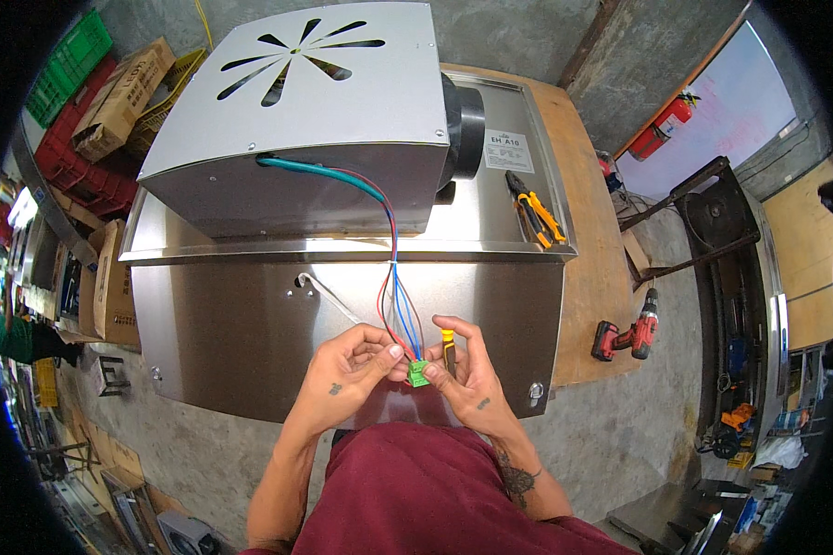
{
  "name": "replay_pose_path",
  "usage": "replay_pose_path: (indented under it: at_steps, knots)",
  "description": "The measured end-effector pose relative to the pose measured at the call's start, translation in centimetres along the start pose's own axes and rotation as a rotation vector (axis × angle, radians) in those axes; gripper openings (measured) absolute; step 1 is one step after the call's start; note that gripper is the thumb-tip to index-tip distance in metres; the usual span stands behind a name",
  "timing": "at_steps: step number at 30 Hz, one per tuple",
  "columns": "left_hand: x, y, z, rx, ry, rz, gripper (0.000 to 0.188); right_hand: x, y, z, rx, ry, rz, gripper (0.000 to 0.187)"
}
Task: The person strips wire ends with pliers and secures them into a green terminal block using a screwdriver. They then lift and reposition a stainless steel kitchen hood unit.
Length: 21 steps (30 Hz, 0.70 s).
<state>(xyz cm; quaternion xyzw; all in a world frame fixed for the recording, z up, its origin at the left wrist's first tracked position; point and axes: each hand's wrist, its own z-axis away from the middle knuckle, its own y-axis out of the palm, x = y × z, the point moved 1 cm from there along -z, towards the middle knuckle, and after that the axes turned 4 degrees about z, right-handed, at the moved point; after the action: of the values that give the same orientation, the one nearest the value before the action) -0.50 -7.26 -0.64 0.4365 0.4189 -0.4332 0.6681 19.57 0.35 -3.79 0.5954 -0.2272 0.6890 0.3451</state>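
Observation:
A small green terminal block (418,373) sits between my hands, just in front of my body. Thin red, blue and dark wires (400,305) run down into it from a teal sleeve (329,169) at the metal box. My left hand (350,368) is closed, thumb and fingers pinching a red wire beside the block. With its thumb on the block's right side, my right hand (475,384) steadies it. That same hand also keeps a small screwdriver (448,349) with a yellow and black handle upright among its fingers. The screwdriver's tip is hidden.
The grey metal housing (287,116) with petal-shaped vents rests on a stainless steel hood (231,314). Yellow-handled pliers (535,211) lie right of it. A red cordless drill (631,335) stands at the wooden table's (588,277) right edge. A white cable (329,298) pokes from the hood.

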Motion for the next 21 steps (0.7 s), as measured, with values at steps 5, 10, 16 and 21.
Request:
replay_pose_path:
  at_steps: [5,10,16,21]
  knots:
    - [1.2,0.5,0.5,-0.124,0.044,0.030,0.019,0.6,0.6,0.1,-0.029,0.011,-0.004,0.062]
    - [0.2,0.8,0.3,-0.134,0.021,-0.028,0.021,0.3,0.7,-0.1,-0.046,-0.138,0.151,0.058]
    - [-0.7,0.7,-0.2,-0.056,0.041,-0.097,0.021,1.2,0.5,0.1,-0.043,-0.230,0.266,0.054]
    - [-1.4,0.7,-0.2,-0.055,0.056,-0.178,0.022,0.8,0.5,0.1,-0.044,-0.200,0.142,0.054]
